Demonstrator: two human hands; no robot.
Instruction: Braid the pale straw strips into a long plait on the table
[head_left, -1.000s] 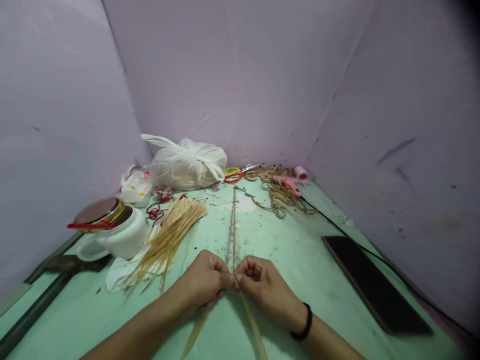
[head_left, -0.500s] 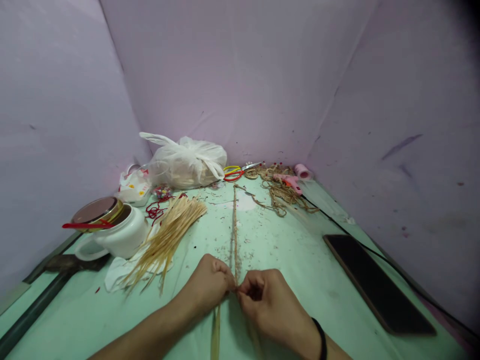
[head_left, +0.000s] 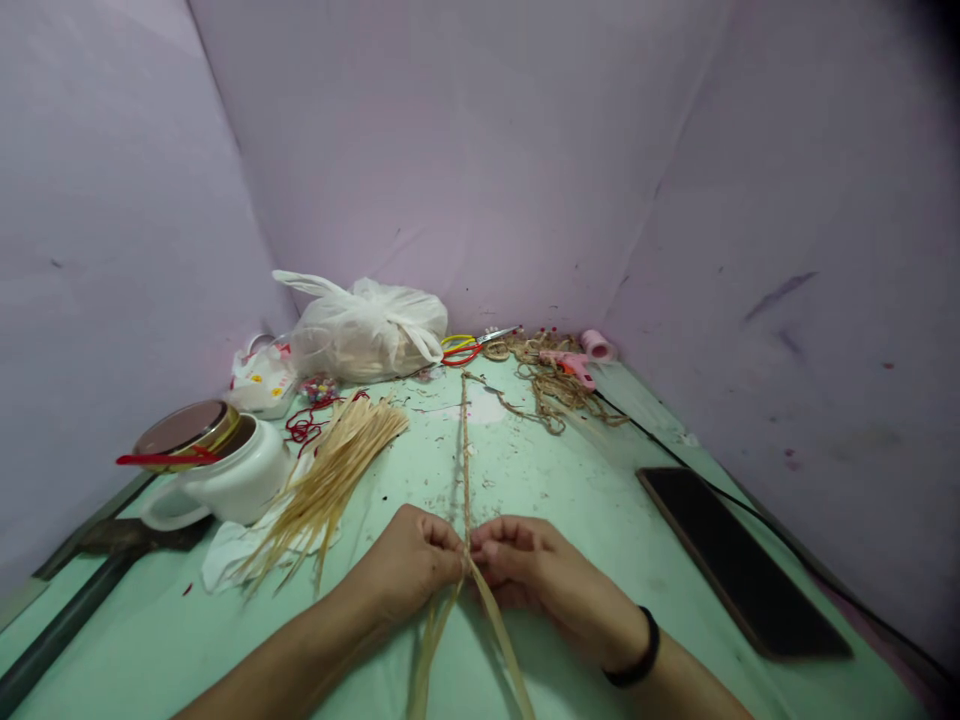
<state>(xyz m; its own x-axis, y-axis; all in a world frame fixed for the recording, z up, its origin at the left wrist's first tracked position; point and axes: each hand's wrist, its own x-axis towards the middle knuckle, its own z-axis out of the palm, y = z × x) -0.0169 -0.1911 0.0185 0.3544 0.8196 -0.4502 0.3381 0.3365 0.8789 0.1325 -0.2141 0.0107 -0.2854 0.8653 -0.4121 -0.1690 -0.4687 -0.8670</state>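
Note:
A thin twisted cord [head_left: 466, 460] runs straight from the far middle of the table towards me. At its near end my left hand [head_left: 420, 562] is closed, with thumb and fingertips pinching the strands. My right hand [head_left: 536, 568] pinches the same spot from the other side, fingers curled. From between the hands, flat pale raffia strips [head_left: 501, 635] fan out towards me, one to each side. A bundle of loose raffia [head_left: 334, 480] lies left of the cord on a white cloth [head_left: 225, 555].
On the left are a white mug [head_left: 244, 480] with a round lid [head_left: 187, 432], and a hammer [head_left: 86, 585]. A tied plastic bag [head_left: 367, 335], scissors [head_left: 472, 345], tangled twine [head_left: 559, 395] and a pink glue gun [head_left: 574, 368] lie behind. A phone [head_left: 739, 560] lies right.
My right hand has turned and shifted slightly away from me at the pinch point. A raffia strip now shows clearly below it. The whole view has shifted slightly.

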